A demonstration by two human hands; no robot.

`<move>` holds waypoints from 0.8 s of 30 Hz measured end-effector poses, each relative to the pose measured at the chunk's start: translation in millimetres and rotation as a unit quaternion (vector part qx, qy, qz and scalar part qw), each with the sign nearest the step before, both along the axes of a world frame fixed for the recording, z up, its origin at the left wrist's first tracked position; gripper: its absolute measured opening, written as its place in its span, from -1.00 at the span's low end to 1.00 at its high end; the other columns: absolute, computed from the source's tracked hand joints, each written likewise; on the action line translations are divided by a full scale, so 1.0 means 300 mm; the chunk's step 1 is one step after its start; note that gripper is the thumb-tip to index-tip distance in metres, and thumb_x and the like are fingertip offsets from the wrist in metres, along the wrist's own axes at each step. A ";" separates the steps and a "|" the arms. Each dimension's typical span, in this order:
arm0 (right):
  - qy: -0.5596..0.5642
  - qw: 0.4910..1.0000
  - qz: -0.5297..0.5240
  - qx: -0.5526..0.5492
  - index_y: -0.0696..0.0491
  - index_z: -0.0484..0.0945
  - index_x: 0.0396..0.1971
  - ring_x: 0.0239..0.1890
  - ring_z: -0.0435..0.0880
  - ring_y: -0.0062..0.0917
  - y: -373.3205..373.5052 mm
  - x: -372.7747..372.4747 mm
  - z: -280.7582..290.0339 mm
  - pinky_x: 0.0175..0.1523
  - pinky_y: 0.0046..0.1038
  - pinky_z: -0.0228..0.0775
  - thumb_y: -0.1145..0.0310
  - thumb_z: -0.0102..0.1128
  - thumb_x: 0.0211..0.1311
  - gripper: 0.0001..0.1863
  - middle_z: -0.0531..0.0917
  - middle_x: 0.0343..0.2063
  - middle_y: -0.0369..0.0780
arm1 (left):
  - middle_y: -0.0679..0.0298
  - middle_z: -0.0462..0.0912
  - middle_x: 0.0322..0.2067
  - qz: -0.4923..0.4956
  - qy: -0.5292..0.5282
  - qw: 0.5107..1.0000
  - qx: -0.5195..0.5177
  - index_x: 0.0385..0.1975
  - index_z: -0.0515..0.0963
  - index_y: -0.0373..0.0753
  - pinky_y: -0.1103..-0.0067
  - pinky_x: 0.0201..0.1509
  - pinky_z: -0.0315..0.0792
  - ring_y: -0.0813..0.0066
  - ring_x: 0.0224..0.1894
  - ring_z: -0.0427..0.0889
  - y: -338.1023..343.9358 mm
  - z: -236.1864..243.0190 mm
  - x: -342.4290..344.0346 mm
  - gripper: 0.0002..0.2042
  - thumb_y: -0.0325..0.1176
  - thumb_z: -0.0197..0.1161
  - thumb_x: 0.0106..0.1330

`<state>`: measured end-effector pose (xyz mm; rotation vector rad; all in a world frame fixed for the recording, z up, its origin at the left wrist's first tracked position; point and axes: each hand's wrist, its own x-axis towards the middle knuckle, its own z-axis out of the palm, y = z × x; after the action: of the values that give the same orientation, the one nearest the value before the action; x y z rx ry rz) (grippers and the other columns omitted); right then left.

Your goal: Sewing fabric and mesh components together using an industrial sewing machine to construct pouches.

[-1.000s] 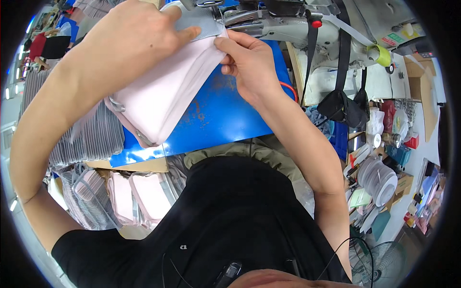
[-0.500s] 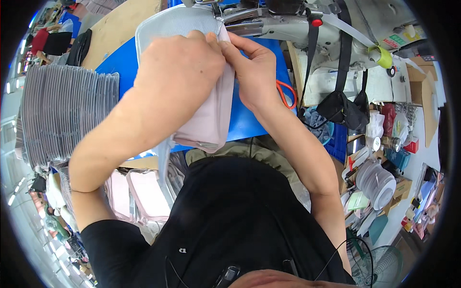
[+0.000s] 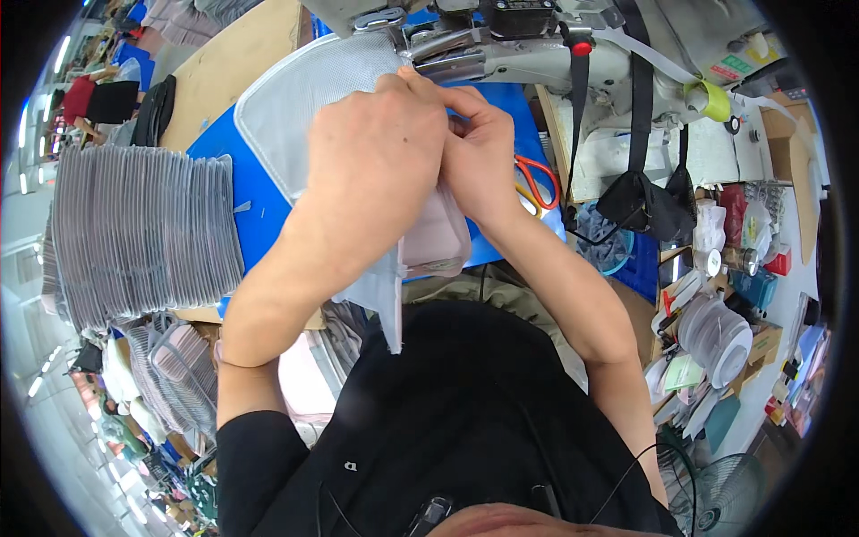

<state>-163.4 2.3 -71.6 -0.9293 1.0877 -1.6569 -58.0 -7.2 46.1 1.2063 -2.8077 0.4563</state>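
Note:
A light grey mesh panel [image 3: 300,94] with a pale bound edge lies under the metal parts of a sewing machine [image 3: 528,67]. A soft pink fabric piece [image 3: 438,237] hangs below it toward my lap, and the two appear to be parts of one item. My left hand [image 3: 380,152] is closed on the fabric edge just in front of the machine's presser area. Close against it, my right hand [image 3: 481,157] pinches the same edge with bent fingers. The exact spot they grip is hidden behind the knuckles. A grey fabric flap [image 3: 385,295] dangles beneath my left wrist.
Orange-handled scissors [image 3: 537,183] lie on the blue table surface [image 3: 246,170], right of my right hand. At left stands a tall stack of grey panels [image 3: 143,237]. Black straps [image 3: 637,134] hang from the machine. A blue basket [image 3: 613,251] and a white reel [image 3: 716,345] are at right.
The mesh panel has turned, its lower part swinging out to the left, and the pink piece has shifted right. My left hand has moved right, nearer to my right hand.

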 end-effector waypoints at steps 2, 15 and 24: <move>0.007 1.000 -0.010 -0.002 0.09 0.76 0.01 -0.52 0.35 -0.80 -0.024 0.002 -0.011 -0.42 -0.67 0.23 0.45 0.45 0.23 -0.67 0.62 -0.29 -0.31 | -0.02 0.68 -0.35 0.037 0.067 0.995 0.060 -0.05 0.52 -0.42 0.22 -0.30 0.59 -0.06 -0.38 0.73 -0.012 -0.009 -0.021 -0.69 -0.46 0.20 0.22; 0.220 0.974 0.057 0.018 0.07 0.66 0.13 -0.16 0.71 -0.38 0.283 -0.111 0.013 -0.01 -0.40 0.57 0.55 0.34 0.08 -0.49 0.62 -0.15 -0.13 | -0.01 0.59 0.11 -0.072 0.374 0.921 0.085 0.06 0.55 -0.31 0.26 0.01 0.57 -0.06 0.05 0.64 0.218 -0.230 0.100 -0.44 -0.37 0.51 -0.02; -0.039 0.982 0.109 0.151 0.13 0.72 0.02 -0.25 0.69 -0.64 0.438 -0.094 0.058 -0.38 -0.62 0.62 0.52 0.30 0.30 -0.70 0.56 -0.22 -0.27 | 0.18 0.78 -0.08 -0.182 0.400 0.898 -0.015 -0.24 0.70 -0.35 0.44 -0.09 0.61 0.16 -0.12 0.72 0.319 -0.289 0.149 -0.62 -0.60 0.38 -0.19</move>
<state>-191.7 133.7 -54.2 -0.7505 1.1048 -1.2966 -13.1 88.6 -40.5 0.6116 -2.1923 -0.0374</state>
